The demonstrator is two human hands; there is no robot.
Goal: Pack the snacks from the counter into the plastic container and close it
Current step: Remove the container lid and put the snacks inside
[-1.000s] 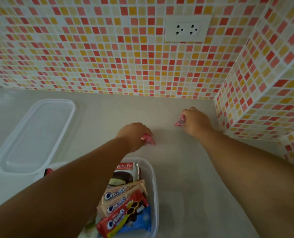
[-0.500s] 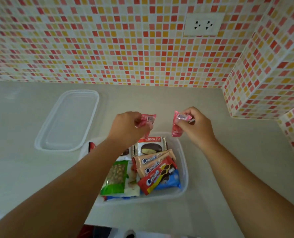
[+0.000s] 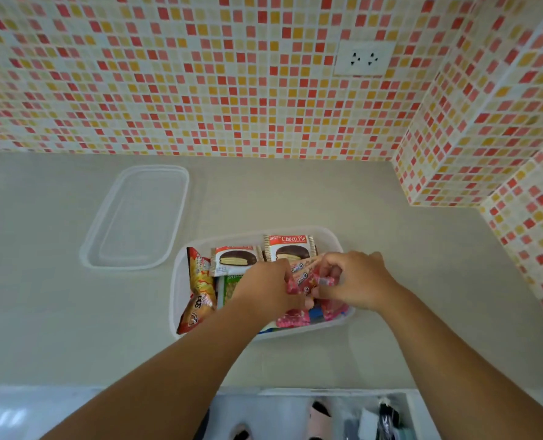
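The clear plastic container [image 3: 177, 281] sits on the beige counter, filled with snacks: two Choco Pie packs [image 3: 291, 247], an orange chip bag [image 3: 200, 290], a green packet [image 3: 230, 289] and cream biscuit packs. My left hand [image 3: 268, 290] and my right hand [image 3: 356, 281] are both low inside the container, each pinching a small pink wrapped snack [image 3: 322, 279] over the biscuit packs. More pink wrappers [image 3: 294, 319] lie at the container's near edge. The clear lid [image 3: 137, 217] lies flat on the counter to the upper left, apart from the container.
A mosaic tiled wall runs along the back, with a tiled column [image 3: 454, 147] jutting in at the right. A white socket [image 3: 363, 58] is on the wall. The counter's front edge [image 3: 137, 387] is near the bottom, with floor items below.
Both hands picked pink snacks off the counter near the back wall, carried them toward me, and now hold them down inside the container. The view has tilted downward.
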